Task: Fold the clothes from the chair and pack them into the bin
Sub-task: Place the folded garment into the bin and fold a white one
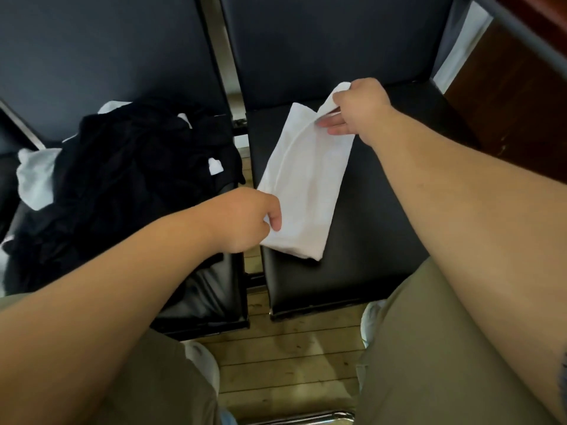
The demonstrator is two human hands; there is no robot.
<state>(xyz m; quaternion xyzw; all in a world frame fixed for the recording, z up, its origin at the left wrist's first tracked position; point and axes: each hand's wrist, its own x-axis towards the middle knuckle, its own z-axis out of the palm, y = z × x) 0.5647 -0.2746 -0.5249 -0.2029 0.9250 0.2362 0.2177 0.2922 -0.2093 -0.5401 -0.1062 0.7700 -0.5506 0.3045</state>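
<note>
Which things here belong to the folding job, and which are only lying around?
Job: white garment, pinched by left hand and right hand; pile of dark and white clothes on left chair; right chair under the garment.
Around: wooden floor; brown wooden furniture at right.

Left hand [245, 219] is pinching the near left edge of the folded white garment [306, 185]. Right hand [359, 108] is pinching its far corner and holding that corner raised above the black chair seat [383, 225]. Between the two grips the cloth is lying flat on the seat. Left of the left-hand grip, a pile of black and white clothes [129, 179] is sitting on the neighbouring chair [211, 296].
</note>
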